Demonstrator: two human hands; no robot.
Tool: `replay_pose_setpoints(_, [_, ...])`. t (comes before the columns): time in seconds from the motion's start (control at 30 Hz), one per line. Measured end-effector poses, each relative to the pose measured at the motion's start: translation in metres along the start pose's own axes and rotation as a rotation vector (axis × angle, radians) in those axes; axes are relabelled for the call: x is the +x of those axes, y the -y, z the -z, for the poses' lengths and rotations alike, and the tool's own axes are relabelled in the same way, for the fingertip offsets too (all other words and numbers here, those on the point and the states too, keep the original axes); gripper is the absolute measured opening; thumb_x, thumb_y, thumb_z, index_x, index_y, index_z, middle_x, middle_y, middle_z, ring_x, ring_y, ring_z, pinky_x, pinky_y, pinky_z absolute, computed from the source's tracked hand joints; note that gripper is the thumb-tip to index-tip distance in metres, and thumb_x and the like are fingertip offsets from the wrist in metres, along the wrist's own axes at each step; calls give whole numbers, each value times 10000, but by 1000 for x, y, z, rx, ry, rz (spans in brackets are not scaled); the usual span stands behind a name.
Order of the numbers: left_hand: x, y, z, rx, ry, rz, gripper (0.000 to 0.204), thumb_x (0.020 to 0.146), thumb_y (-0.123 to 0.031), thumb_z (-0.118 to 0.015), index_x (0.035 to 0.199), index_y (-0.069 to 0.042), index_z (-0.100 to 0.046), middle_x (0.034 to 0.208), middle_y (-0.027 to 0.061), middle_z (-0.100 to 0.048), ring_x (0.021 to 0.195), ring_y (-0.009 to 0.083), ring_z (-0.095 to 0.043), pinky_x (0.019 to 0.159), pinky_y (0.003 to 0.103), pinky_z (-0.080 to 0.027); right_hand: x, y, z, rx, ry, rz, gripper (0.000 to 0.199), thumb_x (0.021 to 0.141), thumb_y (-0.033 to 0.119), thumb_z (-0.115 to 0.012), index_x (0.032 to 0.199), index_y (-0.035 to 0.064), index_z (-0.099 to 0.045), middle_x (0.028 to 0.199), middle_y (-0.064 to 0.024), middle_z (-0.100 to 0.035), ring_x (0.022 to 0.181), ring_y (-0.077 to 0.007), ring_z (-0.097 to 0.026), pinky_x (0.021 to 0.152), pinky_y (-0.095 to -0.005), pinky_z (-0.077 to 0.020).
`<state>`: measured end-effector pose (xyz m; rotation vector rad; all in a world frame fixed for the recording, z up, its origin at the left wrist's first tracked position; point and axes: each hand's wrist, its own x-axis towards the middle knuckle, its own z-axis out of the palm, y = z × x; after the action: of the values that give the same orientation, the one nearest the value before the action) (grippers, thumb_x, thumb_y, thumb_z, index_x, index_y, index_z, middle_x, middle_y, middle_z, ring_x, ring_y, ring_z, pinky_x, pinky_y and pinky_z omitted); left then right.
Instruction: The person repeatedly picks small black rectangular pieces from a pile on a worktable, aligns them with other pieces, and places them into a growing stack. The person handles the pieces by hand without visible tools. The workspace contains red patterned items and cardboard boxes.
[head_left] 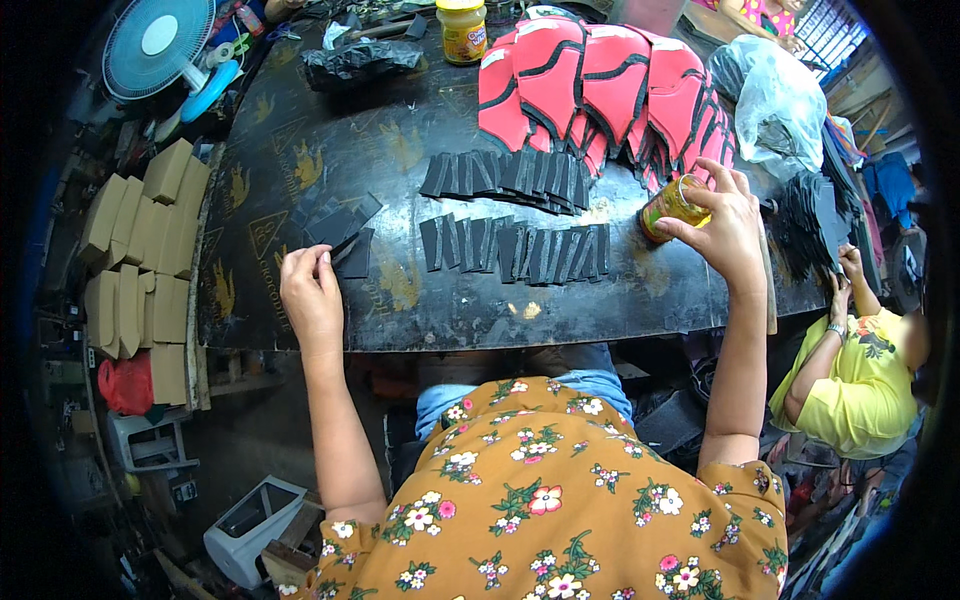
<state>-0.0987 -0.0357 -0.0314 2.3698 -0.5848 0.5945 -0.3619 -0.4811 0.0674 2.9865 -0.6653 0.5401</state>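
On the left of the dark table, my left hand [308, 290] pinches the edge of a thin black piece [345, 247] beside a small loose pile of similar black pieces [322, 218]. My right hand [727, 225] grips a small glass jar [672, 208] with yellowish contents, which leans to one side. Between my hands lie two rows of overlapping black strips: a far row [510, 180] and a near row [515, 250]. Beyond them are fanned stacks of pink-red shaped pieces [612, 85] with black trim.
A yellow-labelled jar [462, 32] and a crumpled black bag [360, 62] stand at the back. A clear plastic bag [780, 100] and stacked black pieces [808, 215] are at right, near a co-worker in yellow [850, 385]. Cardboard boxes [150, 240] and a fan [158, 36] are left.
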Motion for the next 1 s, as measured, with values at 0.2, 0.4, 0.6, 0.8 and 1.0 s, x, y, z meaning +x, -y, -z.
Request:
replay_pose_setpoints(0.2, [4,-19,3,-272,-86,219,178,1113,-151,-660,1156,-39,-792,956,5,-705,761,69,-601,641,259,-500,-14,-3,1,176,-449,46,355,739,274,-972,995,90,-812,1306,-106,-719,1216,-321,-628,1071,-453,-459])
replay_pose_setpoints(0.4, [-3,-66,-18,-929,146,304,184,1044,-57,-726,1222,-19,-756,1041,13,-720,856,62,-668,712,233,-564,-54,3,-4,114,-409,-22,334,798,170,-932,1109,120,-823,1400,-118,-686,1303,-332,-588,1126,-457,-435])
replay_pose_setpoints(0.6, [-17,-106,-36,-1207,354,429,433,969,71,-737,1384,10,-631,1084,43,-690,885,70,-674,763,240,-608,-69,11,4,398,-499,-68,287,901,147,-859,1167,61,-792,1262,-106,-711,1180,-266,-637,1015,-384,-493])
replay_pose_setpoints(0.8, [-32,-132,-38,-1350,620,580,432,970,12,-764,1391,16,-667,1002,9,-687,858,68,-671,737,233,-600,-55,65,7,959,-62,3,342,967,70,-683,1296,50,-773,1146,-85,-675,1105,-216,-629,1013,-334,-485])
replay_pose_setpoints(1.0, [-42,-156,-41,-1388,760,578,400,992,2,-743,1384,29,-669,1029,13,-666,854,58,-664,712,231,-603,-41,131,-26,1180,181,149,426,953,-97,-601,1304,58,-786,1148,-83,-614,1119,-208,-594,1027,-331,-462])
